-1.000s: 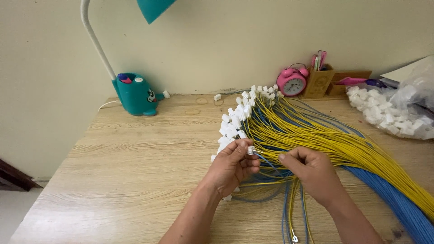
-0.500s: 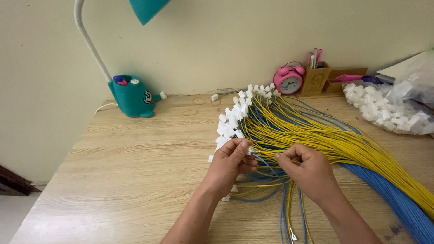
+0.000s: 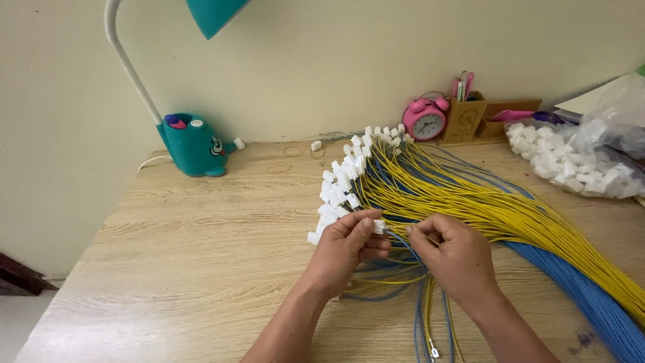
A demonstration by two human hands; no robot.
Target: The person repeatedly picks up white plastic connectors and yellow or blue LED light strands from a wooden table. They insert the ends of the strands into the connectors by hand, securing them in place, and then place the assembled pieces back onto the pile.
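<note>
Wires fill the middle of what we see: a thick fan of thin yellow wires lying over blue wires, spread across the pale wooden table. Their far ends carry small white plastic plugs, lined up in a curving row, so each finished end sits apart from its neighbours and is easy to pick out.

Our left hand rests just below that row, fingers curled narrow and pinching one white plug between thumb and fingertips. Our right hand sits just beside it, thumb and forefinger closed tight on what looks like a thin wire end; the tip itself is too small to make out. Both hands meet over the loose tangle of wires nearest us, where a few strands with bare metal tips trail toward the table's front edge.

Wire coating looks smooth and glossy; the plugs are blocky and matte. Against the wall stand a teal desk lamp with a rounded base and bent white neck, a pink alarm clock and a wooden pen holder. At the right, a clear bag holds more white plugs, within reach.
</note>
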